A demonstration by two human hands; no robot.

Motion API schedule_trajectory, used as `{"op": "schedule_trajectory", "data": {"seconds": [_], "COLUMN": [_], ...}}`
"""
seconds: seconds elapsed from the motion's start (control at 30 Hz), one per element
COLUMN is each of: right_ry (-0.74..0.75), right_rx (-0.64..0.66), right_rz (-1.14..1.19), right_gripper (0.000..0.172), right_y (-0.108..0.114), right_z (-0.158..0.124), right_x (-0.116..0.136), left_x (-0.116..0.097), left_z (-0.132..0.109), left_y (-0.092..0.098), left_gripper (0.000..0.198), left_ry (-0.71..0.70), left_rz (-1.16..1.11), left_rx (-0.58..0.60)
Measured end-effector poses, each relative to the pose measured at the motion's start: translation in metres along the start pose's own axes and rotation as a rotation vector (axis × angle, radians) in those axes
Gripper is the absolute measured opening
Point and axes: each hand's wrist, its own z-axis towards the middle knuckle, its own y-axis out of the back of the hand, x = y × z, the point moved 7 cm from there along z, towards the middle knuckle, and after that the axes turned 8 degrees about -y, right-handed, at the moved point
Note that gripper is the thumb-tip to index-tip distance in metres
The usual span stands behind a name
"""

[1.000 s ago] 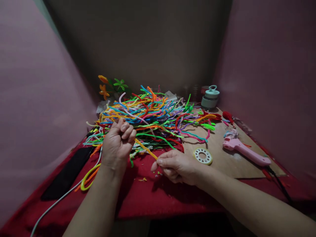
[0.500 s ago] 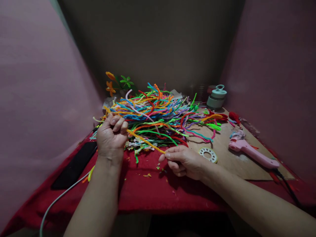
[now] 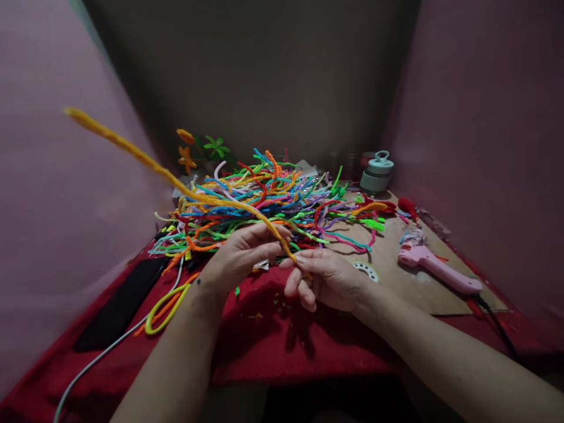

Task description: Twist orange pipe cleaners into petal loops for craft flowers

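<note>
The orange-yellow pipe cleaner (image 3: 154, 166) is held slantwise above the red-covered desk (image 3: 273, 358), its far end reaching out to the upper left. The multicoloured heap (image 3: 264, 202) is partly covered by it and by the left hand (image 3: 247, 249), whose fingers are half extended; whether anything is gripped there cannot be told. The near end is pinched by the right hand (image 3: 328, 279), its tip hard to make out. The white disc (image 3: 368, 269) is partly hidden.
</note>
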Motion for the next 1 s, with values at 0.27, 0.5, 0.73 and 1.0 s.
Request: {"op": "schedule_trajectory", "data": {"seconds": [0.27,0.5,0.73,1.0], "right_ry": [-0.032,-0.024,-0.033,-0.034], "right_rx": [0.060,-0.075,-0.072,-0.059], "right_rz": [-0.011,-0.069,-0.062,-0.038], "right_gripper": [0.016,0.018,0.017,0.018], "right_y": [-0.002,0.001,-0.001,-0.002], "right_z": [0.000,-0.003,-0.003,-0.002], "right_x": [-0.005,-0.002,-0.002,-0.003], "left_x": [0.009,0.014,0.014,0.018], "left_z": [0.000,-0.001,-0.002,-0.001], "left_y": [-0.001,0.000,-0.001,0.000], "left_gripper": [0.015,0.020,0.021,0.021], "left_ry": [0.032,0.094,0.131,0.133], "left_rz": [0.105,0.150,0.131,0.113], "left_rx": [-0.026,-0.017,-0.020,-0.021]}}
